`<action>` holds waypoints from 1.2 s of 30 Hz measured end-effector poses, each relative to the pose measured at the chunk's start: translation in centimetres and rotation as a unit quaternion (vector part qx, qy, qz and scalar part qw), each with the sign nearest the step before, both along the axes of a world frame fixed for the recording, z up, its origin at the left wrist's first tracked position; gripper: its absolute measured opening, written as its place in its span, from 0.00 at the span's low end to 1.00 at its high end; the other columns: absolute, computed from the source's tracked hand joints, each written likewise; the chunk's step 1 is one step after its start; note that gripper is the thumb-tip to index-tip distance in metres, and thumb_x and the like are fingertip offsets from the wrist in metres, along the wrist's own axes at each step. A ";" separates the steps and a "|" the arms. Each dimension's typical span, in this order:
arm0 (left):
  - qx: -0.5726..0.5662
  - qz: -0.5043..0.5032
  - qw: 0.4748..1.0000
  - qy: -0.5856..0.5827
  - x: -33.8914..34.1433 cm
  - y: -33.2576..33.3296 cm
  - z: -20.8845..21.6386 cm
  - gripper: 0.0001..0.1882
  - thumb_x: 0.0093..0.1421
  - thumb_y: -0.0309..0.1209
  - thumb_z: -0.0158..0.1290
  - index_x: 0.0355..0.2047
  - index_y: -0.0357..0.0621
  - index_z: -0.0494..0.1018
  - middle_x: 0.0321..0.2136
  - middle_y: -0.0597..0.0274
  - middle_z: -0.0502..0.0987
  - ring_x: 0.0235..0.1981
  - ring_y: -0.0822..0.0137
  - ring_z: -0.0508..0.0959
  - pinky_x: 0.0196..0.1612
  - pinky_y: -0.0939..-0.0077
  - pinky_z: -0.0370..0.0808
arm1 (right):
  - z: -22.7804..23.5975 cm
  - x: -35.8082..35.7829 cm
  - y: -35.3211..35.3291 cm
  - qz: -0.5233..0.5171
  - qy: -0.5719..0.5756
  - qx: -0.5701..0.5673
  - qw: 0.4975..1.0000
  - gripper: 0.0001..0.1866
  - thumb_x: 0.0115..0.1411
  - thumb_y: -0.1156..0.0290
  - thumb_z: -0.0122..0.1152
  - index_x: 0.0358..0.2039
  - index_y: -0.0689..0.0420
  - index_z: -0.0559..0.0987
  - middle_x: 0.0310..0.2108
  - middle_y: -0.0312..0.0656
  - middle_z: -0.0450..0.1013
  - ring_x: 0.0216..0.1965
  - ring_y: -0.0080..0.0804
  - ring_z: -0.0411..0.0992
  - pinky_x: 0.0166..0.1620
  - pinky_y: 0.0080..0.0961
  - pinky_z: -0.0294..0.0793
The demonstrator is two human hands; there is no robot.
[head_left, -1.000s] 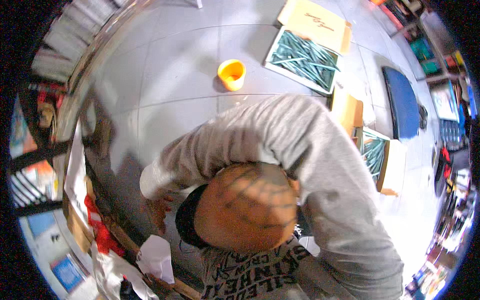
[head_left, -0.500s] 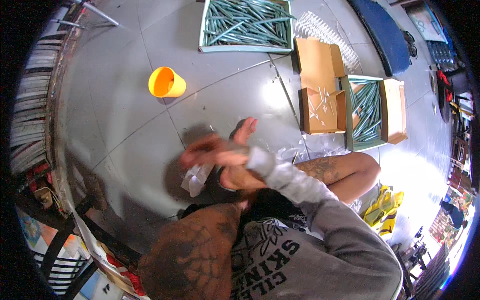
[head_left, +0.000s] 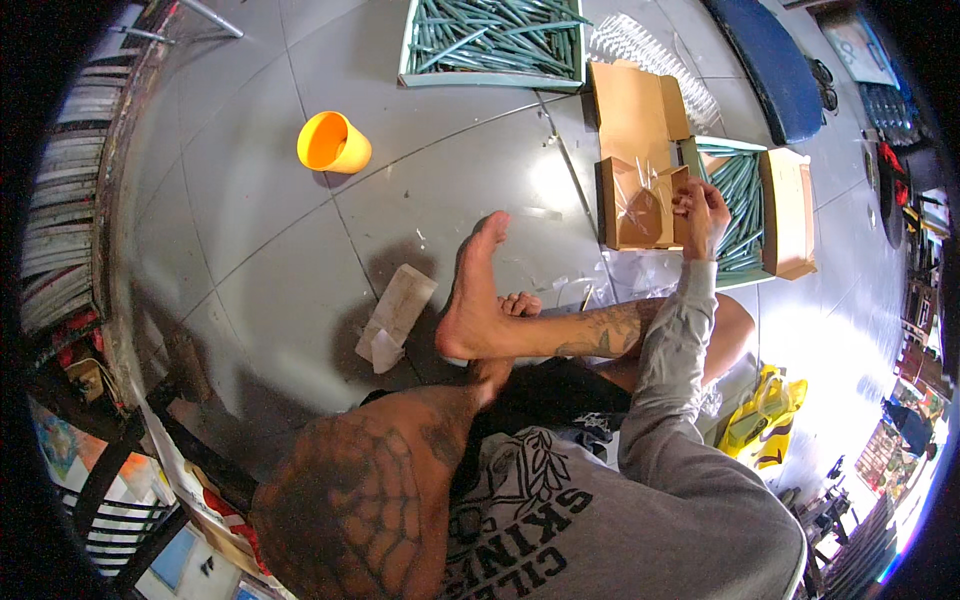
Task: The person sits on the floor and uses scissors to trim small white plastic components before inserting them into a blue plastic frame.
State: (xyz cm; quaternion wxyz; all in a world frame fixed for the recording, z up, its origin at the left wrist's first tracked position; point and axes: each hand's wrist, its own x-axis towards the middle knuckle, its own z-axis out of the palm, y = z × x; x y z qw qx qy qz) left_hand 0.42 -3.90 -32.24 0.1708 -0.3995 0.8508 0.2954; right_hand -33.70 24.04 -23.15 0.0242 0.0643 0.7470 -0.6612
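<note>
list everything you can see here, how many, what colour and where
cup: one, yellow, floor, upper left
upper box: one, pale green, top centre
right box: one, pale green, beside the brown box
sticks: many, dark green, in both pale boxes
brown box: one, brown, open, right of centre
white sticks: a few, white, in the brown box
clear plastic: count unclear, clear, beyond the brown box
pad: one, blue, top right
bag: one, yellow and black, lower right
foot: one, bare, centre
left hand: one, partly hidden, right of the foot
right hand: one, grey sleeve, at the brown box's right edge
</note>
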 end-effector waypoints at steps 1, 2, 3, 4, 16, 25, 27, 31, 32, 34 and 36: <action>-0.003 0.002 1.000 -0.001 -0.2 0.0 -0.1 0.21 0.68 0.41 0.49 0.53 0.38 0.71 0.38 0.64 0.76 0.37 0.73 0.74 0.40 0.77 0.72 | -0.7 -0.4 0.5 0.004 0.051 0.153 0.987 0.12 0.59 0.66 0.60 0.37 0.61 0.82 0.28 0.43 0.79 0.26 0.31 0.78 0.30 0.26 0.78; -0.006 0.003 1.000 -0.003 -0.2 0.1 -0.1 0.22 0.68 0.42 0.49 0.53 0.38 0.71 0.38 0.64 0.76 0.37 0.73 0.74 0.40 0.77 0.72 | -1.4 -0.7 1.1 0.007 0.100 0.302 0.948 0.11 0.58 0.65 0.62 0.35 0.60 0.83 0.28 0.43 0.80 0.26 0.32 0.79 0.31 0.27 0.78; -0.009 0.005 1.000 -0.005 -0.3 0.2 -0.1 0.22 0.68 0.42 0.49 0.53 0.38 0.71 0.38 0.64 0.76 0.37 0.73 0.74 0.39 0.78 0.72 | -1.7 -0.9 1.5 0.007 0.147 0.441 0.885 0.11 0.56 0.65 0.63 0.33 0.59 0.84 0.27 0.43 0.81 0.27 0.32 0.79 0.32 0.28 0.78; -0.010 0.006 1.000 -0.006 -0.4 0.2 -0.1 0.22 0.68 0.42 0.49 0.53 0.38 0.71 0.37 0.64 0.76 0.36 0.74 0.74 0.39 0.78 0.72 | -1.3 -0.1 0.1 -0.011 0.149 0.417 0.896 0.09 0.52 0.64 0.65 0.28 0.56 0.85 0.25 0.42 0.81 0.28 0.34 0.81 0.35 0.29 0.79; 0.031 -0.009 0.999 0.002 5.6 -2.0 6.6 0.24 0.68 0.44 0.50 0.53 0.37 0.72 0.34 0.65 0.76 0.33 0.77 0.73 0.36 0.82 0.71 | -4.5 1.6 -2.5 0.047 0.139 0.514 0.845 0.17 0.50 0.62 0.67 0.38 0.59 0.81 0.36 0.55 0.77 0.38 0.56 0.76 0.42 0.48 0.76; 0.156 -0.007 0.987 0.027 10.5 -13.3 35.3 0.25 0.68 0.45 0.51 0.53 0.36 0.72 0.32 0.66 0.76 0.31 0.79 0.73 0.34 0.85 0.70 | -5.0 1.7 0.3 0.036 0.248 0.389 0.887 0.10 0.46 0.67 0.70 0.26 0.59 0.81 0.23 0.46 0.77 0.24 0.41 0.77 0.31 0.35 0.77; 0.191 0.038 0.968 0.159 7.5 -11.8 37.3 0.25 0.68 0.46 0.51 0.53 0.36 0.72 0.32 0.66 0.76 0.30 0.79 0.73 0.33 0.85 0.70 | -1.5 4.4 -3.5 0.031 0.087 0.254 0.963 0.10 0.51 0.67 0.71 0.27 0.59 0.81 0.21 0.41 0.76 0.17 0.29 0.72 0.23 0.27 0.71; 0.439 -0.058 0.819 0.365 -7.3 -5.1 27.9 0.25 0.68 0.44 0.51 0.56 0.37 0.71 0.50 0.57 0.76 0.45 0.72 0.75 0.51 0.79 0.72 | 8.4 10.6 -7.6 0.149 -0.139 -0.085 0.975 0.09 0.60 0.68 0.67 0.32 0.61 0.80 0.23 0.35 0.76 0.14 0.14 0.61 0.16 0.15 0.52; 0.415 -0.085 0.844 0.329 -9.4 -4.4 26.3 0.25 0.68 0.44 0.51 0.57 0.37 0.70 0.48 0.58 0.77 0.45 0.73 0.75 0.48 0.79 0.73 | 10.9 12.4 -9.2 0.183 -0.152 -0.108 0.965 0.09 0.60 0.68 0.67 0.33 0.61 0.80 0.24 0.35 0.76 0.14 0.14 0.61 0.16 0.15 0.53; 0.446 -0.087 0.855 0.251 -12.8 -1.9 24.8 0.25 0.66 0.45 0.54 0.57 0.41 0.71 0.50 0.60 0.77 0.47 0.73 0.76 0.43 0.79 0.75 | 13.8 15.1 -10.5 0.228 -0.163 -0.112 0.953 0.09 0.60 0.68 0.67 0.34 0.62 0.80 0.25 0.35 0.76 0.15 0.14 0.61 0.17 0.15 0.54; 0.456 -0.081 0.840 0.282 -13.9 -0.3 24.3 0.23 0.61 0.44 0.60 0.50 0.40 0.76 0.41 0.60 0.80 0.37 0.76 0.76 0.36 0.83 0.72 | 14.8 16.8 -11.3 0.250 -0.157 -0.106 0.949 0.10 0.59 0.69 0.67 0.34 0.62 0.80 0.24 0.34 0.76 0.17 0.13 0.61 0.19 0.16 0.55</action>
